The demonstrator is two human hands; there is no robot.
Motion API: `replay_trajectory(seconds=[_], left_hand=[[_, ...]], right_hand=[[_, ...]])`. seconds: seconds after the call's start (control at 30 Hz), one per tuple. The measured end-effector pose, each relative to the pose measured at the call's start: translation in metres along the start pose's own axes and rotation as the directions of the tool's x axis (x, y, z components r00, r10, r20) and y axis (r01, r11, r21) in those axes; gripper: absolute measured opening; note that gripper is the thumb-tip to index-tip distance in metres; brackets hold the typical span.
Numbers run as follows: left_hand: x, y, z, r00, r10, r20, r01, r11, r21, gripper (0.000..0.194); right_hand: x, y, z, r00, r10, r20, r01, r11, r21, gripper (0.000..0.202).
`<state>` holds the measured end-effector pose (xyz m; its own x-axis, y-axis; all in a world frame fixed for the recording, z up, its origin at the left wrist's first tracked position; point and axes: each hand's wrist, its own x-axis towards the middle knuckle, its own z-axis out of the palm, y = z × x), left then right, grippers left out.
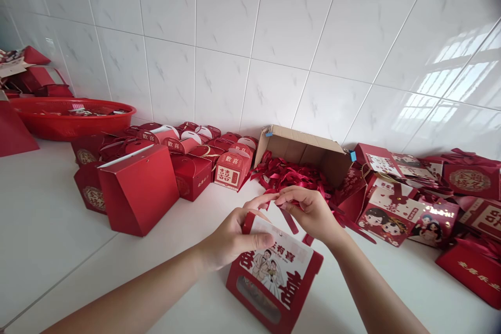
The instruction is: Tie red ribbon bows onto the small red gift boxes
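At the desk, clasping a windowed red box by its top in the closed left hand; curling the fingers of the right hand nearly together just above, can't tell around what!

Both bare forearms in from the bottom edge, converging mid-view. Left arm angled up to the right, left hand gripping, thumb laid out flat, index reaching toward the other hand. Right arm slants up-left; right hand arched, fingers bent, tips beside left index, exact contact unclear.
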<state>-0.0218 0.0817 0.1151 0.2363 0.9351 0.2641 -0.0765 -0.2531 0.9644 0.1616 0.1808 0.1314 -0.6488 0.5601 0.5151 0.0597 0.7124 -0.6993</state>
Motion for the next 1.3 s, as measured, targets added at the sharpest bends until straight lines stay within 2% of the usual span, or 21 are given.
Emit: replay_trajectory(seconds=[0.17, 0.27, 0.4, 0.5, 0.6, 0.67, 0.77, 0.87, 1.0, 1.3], left_hand=[[0.0, 0.001, -0.002, 1.0, -0.023, -0.004, 0.023, 0.999, 0.046, 0.023], [0.0, 0.001, 0.0, 0.999, -0.01, -0.046, 0.013, 0.996, 0.083, 0.021], [0.003, -0.002, 0.001, 0.969, -0.01, -0.248, 0.019, 0.999, 0.034, 0.025], [0.007, -0.005, -0.003, 0.927, -0.037, -0.374, 0.033, 0.999, -0.015, 0.047], [0.008, -0.007, -0.005, 0.916, 0.017, -0.401, 0.002, 0.999, 0.045, 0.049], [0.008, -0.008, -0.006, 0.918, 0.055, -0.392, -0.013, 0.994, 0.11, 0.044], [0.008, -0.008, -0.007, 0.909, 0.12, -0.399, -0.031, 0.974, 0.224, 0.037], [0.009, -0.008, -0.008, 0.909, 0.169, -0.382, -0.053, 0.954, 0.296, 0.028], [0.009, -0.009, -0.006, 0.913, 0.199, -0.356, -0.086, 0.947, 0.309, 0.02], [0.005, -0.009, -0.003, 0.901, 0.288, -0.324, -0.137, 0.898, 0.417, 0.014]], right_hand=[[0.002, 0.0, 0.003, 0.999, 0.005, -0.041, -0.006, 1.0, -0.03, 0.015], [0.002, 0.001, -0.003, 0.998, 0.013, -0.066, -0.015, 0.999, -0.038, 0.013], [-0.001, -0.012, -0.022, 0.961, 0.076, -0.266, -0.068, 0.997, 0.042, 0.01], [-0.007, -0.032, -0.033, 0.927, 0.1, -0.362, -0.061, 0.991, 0.117, 0.011], [-0.012, -0.048, -0.029, 0.961, 0.063, -0.269, -0.044, 0.996, 0.076, 0.008], [-0.014, -0.051, -0.019, 0.988, 0.005, -0.156, -0.012, 0.999, -0.044, 0.005], [-0.013, -0.047, -0.004, 0.997, -0.066, -0.05, 0.054, 0.978, -0.203, 0.008], [-0.012, -0.039, 0.005, 0.992, -0.111, -0.063, 0.09, 0.959, -0.269, 0.013], [-0.012, -0.033, 0.01, 0.986, -0.145, -0.084, 0.111, 0.94, -0.322, 0.016], [-0.011, -0.034, 0.017, 0.986, -0.102, -0.134, 0.067, 0.968, -0.242, 0.009]])
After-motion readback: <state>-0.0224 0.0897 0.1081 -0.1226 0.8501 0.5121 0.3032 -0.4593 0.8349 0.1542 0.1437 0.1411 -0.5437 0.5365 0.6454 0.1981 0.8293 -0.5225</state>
